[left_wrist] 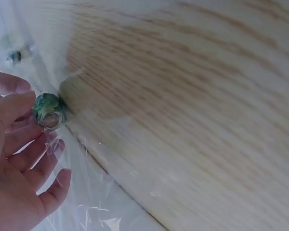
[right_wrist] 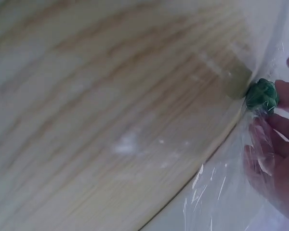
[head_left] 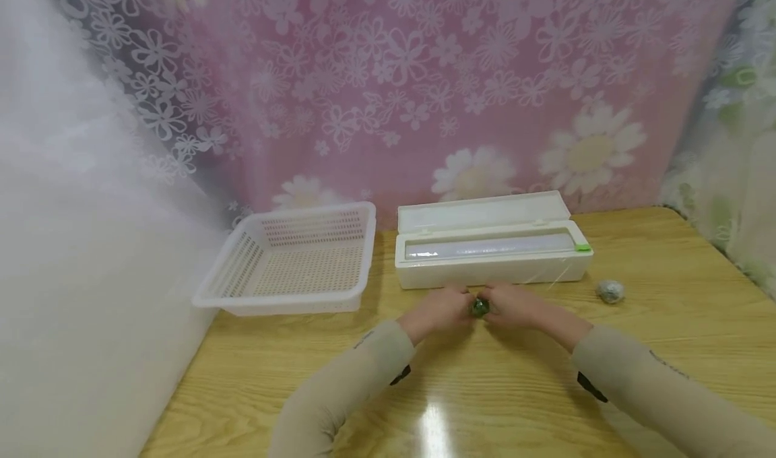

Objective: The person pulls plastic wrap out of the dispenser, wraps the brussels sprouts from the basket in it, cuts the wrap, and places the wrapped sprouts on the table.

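A small green Brussels sprout [head_left: 479,307] with a pale cut end stands between my two hands, just in front of the long white box. Clear cling film [right_wrist: 207,192] covers it and stretches up from the table. My left hand [head_left: 441,308] holds the sprout from its left side, thumb and forefinger against it in the left wrist view, the other fingers loosely bent under the film. From the opposite side my right hand [head_left: 512,304] pinches it with fingertips, as the right wrist view shows, with film draped over the fingers.
Behind the hands is the white cling film box [head_left: 494,269], lid raised, roll inside, a green slider at its right end. A white plastic basket [head_left: 281,303] sits at left. One film-wrapped ball [head_left: 610,291] lies right of the box on the wooden table [head_left: 485,404].
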`<state>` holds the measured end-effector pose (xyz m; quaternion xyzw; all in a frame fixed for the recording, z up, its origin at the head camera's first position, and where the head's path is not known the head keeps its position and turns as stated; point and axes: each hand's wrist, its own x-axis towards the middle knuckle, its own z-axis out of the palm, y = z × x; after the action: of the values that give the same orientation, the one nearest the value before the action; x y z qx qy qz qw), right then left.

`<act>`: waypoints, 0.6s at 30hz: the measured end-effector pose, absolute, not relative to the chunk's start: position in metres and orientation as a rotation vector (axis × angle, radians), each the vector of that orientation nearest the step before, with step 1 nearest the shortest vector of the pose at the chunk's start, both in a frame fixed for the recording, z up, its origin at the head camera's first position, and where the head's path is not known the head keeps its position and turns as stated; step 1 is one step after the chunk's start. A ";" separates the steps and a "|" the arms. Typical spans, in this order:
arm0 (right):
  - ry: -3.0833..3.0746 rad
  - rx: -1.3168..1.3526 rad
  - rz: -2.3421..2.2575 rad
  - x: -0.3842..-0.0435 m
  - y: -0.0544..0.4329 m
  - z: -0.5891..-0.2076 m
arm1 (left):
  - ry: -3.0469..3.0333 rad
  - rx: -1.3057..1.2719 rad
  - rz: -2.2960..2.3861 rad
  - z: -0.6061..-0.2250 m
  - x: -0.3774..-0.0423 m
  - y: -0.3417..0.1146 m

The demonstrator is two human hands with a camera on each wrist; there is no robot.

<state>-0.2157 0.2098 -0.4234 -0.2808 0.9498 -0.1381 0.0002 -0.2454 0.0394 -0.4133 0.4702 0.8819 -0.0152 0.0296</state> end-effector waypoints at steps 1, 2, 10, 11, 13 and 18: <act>2.981 -0.874 -0.467 -0.216 0.212 -0.423 | 2.714 1.442 -0.030 -0.414 -0.246 0.040; 2.990 -0.885 -0.483 -0.216 0.214 -0.422 | 2.710 1.435 -0.011 -0.414 -0.248 0.040; 3.227 -1.124 -0.075 -0.204 0.236 -0.415 | 2.691 1.299 0.065 -0.417 -0.259 0.035; 3.236 -1.165 0.009 -0.203 0.239 -0.415 | 2.696 1.279 0.062 -0.418 -0.260 0.034; 3.238 -1.212 0.138 -0.202 0.243 -0.418 | 2.703 1.251 0.068 -0.419 -0.262 0.030; 3.215 -1.072 -0.080 -0.204 0.252 -0.427 | 2.715 1.245 0.111 -0.423 -0.265 0.021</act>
<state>-0.2038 0.2524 -0.4275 -0.3139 0.9410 -0.0235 -0.1238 -0.2655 0.0206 -0.4234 0.4155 0.9057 0.0370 0.0763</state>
